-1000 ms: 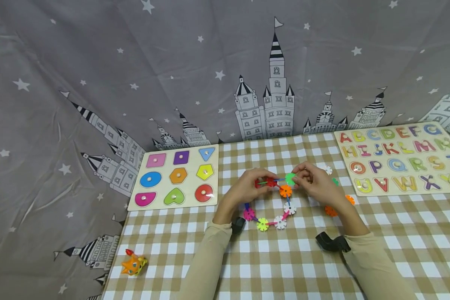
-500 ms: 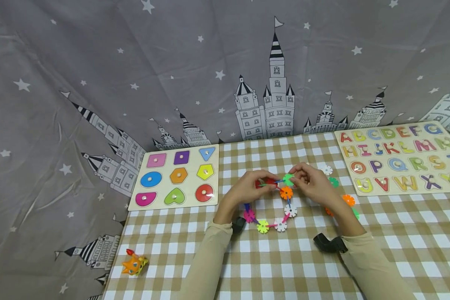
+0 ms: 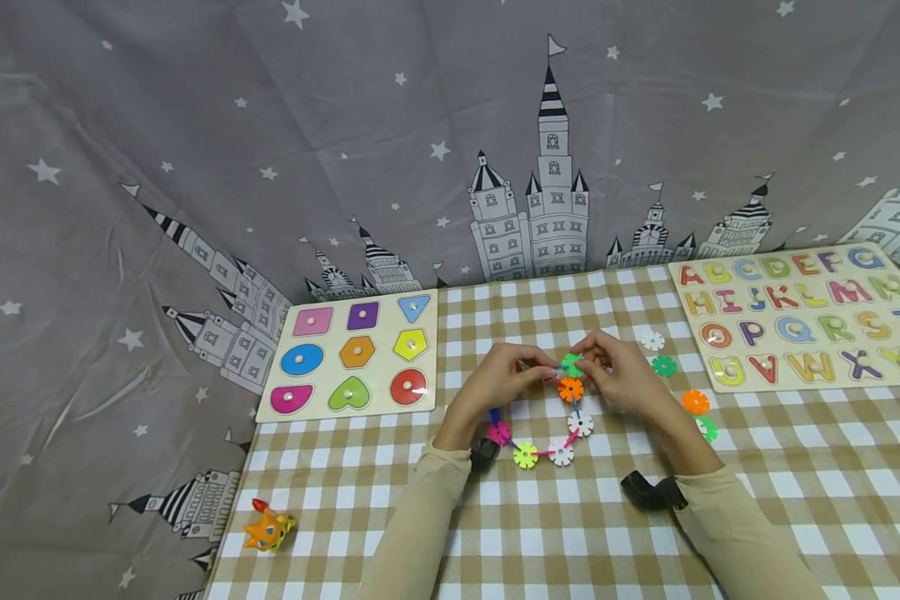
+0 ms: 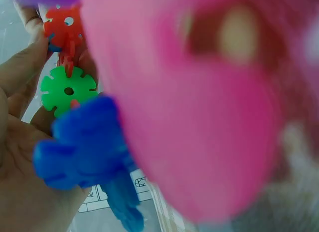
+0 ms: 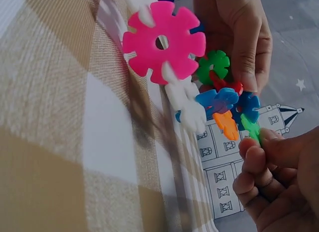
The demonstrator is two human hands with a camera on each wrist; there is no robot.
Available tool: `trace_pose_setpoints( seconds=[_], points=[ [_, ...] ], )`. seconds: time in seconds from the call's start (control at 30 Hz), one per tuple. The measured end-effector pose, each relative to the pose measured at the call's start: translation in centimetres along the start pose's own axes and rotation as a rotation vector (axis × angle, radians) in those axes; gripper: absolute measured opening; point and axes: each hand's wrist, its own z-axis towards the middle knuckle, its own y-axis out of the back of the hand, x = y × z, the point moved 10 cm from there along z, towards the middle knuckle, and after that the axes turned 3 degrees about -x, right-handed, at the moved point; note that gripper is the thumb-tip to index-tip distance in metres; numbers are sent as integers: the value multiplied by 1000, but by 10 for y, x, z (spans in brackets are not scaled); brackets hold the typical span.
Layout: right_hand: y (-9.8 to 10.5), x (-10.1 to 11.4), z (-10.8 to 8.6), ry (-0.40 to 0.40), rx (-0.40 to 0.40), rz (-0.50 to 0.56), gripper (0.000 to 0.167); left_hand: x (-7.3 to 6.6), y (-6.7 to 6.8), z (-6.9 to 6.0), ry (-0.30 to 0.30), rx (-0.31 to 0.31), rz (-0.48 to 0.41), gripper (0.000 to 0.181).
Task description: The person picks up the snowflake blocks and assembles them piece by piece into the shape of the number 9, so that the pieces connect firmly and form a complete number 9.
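A ring of linked notched discs hangs between the two hands above the checked cloth. My right hand (image 3: 618, 372) pinches a light green disc (image 3: 572, 365) by its edge, just above an orange disc (image 3: 570, 389) of the ring. Opposite it, my left hand (image 3: 495, 382) grips the ring's upper left part; in the right wrist view its fingertips hold a red disc (image 5: 234, 86) and a blue one (image 5: 247, 106). A yellow disc (image 3: 525, 455) and white discs form the ring's near side. A pink disc (image 4: 189, 122) fills much of the left wrist view.
Loose discs lie right of the right hand: white (image 3: 652, 340), dark green (image 3: 663, 366), orange (image 3: 695, 402) and light green. Behind left stands a shape board (image 3: 352, 333); an alphabet board (image 3: 802, 321) lies at the right. An orange toy figure (image 3: 268, 528) is at front left.
My right hand has moved left with the light green disc, closer to my left fingertips. The loose discs at the right have come into fuller view.
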Motion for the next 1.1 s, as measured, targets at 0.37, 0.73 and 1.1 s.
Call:
trace_pose_setpoints(
  seconds=[0.37,0.73,1.1],
  points=[
    [13,-2,0,33,-8,-93,20,-2,-1,3,-4,30,-1,16],
    [89,-41,-13,-128,-96,-439,33,2,0,-1,40,102,33,34],
    [75,-66,-14,-234,-40,-503,49,-15,-9,10,5,289,156,58]
  ],
)
